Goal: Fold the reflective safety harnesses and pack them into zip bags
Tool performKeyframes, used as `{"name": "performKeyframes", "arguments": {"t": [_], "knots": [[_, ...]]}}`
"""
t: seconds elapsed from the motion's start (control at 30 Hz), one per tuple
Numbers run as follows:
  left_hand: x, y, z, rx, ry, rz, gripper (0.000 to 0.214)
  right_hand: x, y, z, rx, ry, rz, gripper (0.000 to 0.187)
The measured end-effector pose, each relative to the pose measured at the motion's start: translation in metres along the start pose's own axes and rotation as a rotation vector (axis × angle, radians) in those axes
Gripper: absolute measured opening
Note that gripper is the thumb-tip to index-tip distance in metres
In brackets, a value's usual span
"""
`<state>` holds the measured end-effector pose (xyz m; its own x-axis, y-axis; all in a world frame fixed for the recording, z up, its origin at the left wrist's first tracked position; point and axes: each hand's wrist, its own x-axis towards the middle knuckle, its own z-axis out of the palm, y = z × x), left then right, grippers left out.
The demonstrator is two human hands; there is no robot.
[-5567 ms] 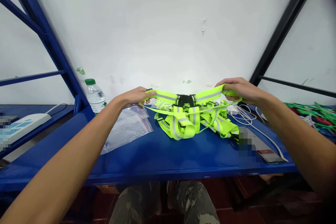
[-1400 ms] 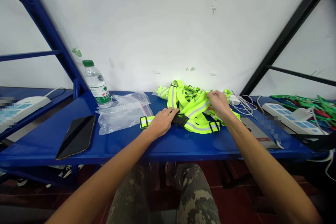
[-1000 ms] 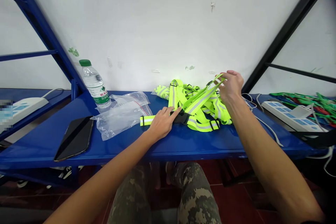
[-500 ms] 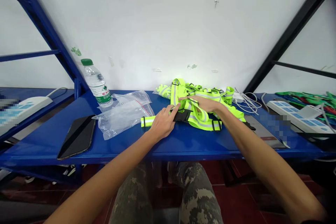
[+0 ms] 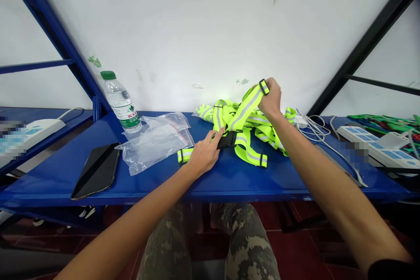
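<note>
Left hand (image 5: 205, 155): lies palm down on the shelf (image 5: 229, 179) and pins the free end of the straps (image 5: 246, 145). Fingers are spread flat, not closed round anything. The index tip touches the black buckle (image 5: 227, 139). A short yellow end (image 5: 184, 155) shows just left of my wrist.

Right hand (image 5: 271, 98): raised above the pile, clenched on one band (image 5: 245, 106). The band runs taut and slanted from my fist down to the buckle. A black slider (image 5: 263, 86) sits at the top of it, by my fingers.

The rest of the straps lie in a loose heap on the shelf, against the wall, between my two hands.

Around it: clear bags (image 5: 154, 143) just left of my left hand, a bottle (image 5: 120, 104) upright behind them, and a phone (image 5: 96, 176) face up further left. White cables (image 5: 311, 125) and a power strip (image 5: 370, 148) are to the right of the heap.
</note>
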<state>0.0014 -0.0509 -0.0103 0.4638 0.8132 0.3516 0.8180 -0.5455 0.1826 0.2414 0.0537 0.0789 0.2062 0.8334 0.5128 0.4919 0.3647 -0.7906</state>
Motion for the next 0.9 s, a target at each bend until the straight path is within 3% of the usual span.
{"name": "performKeyframes", "arguments": {"t": [0.07, 0.1, 0.17, 0.23, 0.33, 0.43, 0.53, 0.6, 0.7, 0.8, 0.9], "knots": [[0.000, 0.001, 0.000, 0.000, -0.001, -0.008, 0.066, 0.007, -0.003, 0.001, -0.092, 0.094, -0.052, 0.018], [0.000, 0.001, 0.000, 0.001, 0.000, -0.011, 0.065, 0.009, -0.004, 0.001, -0.114, 0.049, -0.025, 0.022], [0.000, 0.000, 0.000, -0.001, 0.011, -0.024, 0.064, 0.009, -0.004, 0.000, -0.171, -0.206, 0.067, 0.041], [0.000, -0.001, 0.001, -0.011, 0.036, -0.056, 0.062, 0.003, -0.007, -0.003, -0.286, -0.343, 0.085, 0.056], [0.002, -0.004, 0.004, -0.024, 0.064, -0.107, 0.059, -0.024, -0.021, -0.011, -0.374, -0.352, 0.017, 0.041], [0.004, -0.005, 0.007, -0.021, 0.054, -0.127, 0.056, -0.072, -0.037, -0.011, -0.433, -0.638, -0.086, 0.044], [0.005, -0.004, 0.009, 0.001, 0.038, -0.130, 0.054, -0.118, -0.041, 0.002, -0.703, -0.565, -0.211, 0.077], [0.005, -0.002, 0.011, 0.018, 0.039, -0.119, 0.056, -0.134, -0.037, 0.011, -0.874, -0.481, -0.200, 0.071], [0.003, -0.001, 0.012, 0.047, 0.034, -0.077, 0.068, -0.136, -0.025, 0.011, -1.005, -0.446, -0.241, 0.050], [0.003, -0.002, 0.013, 0.094, 0.027, -0.045, 0.078, -0.131, -0.010, -0.005, -1.010, -0.470, -0.305, 0.050], [0.003, -0.005, 0.013, 0.122, 0.026, -0.055, 0.080, -0.133, 0.008, -0.027, -0.960, -0.521, -0.273, 0.053]]}}
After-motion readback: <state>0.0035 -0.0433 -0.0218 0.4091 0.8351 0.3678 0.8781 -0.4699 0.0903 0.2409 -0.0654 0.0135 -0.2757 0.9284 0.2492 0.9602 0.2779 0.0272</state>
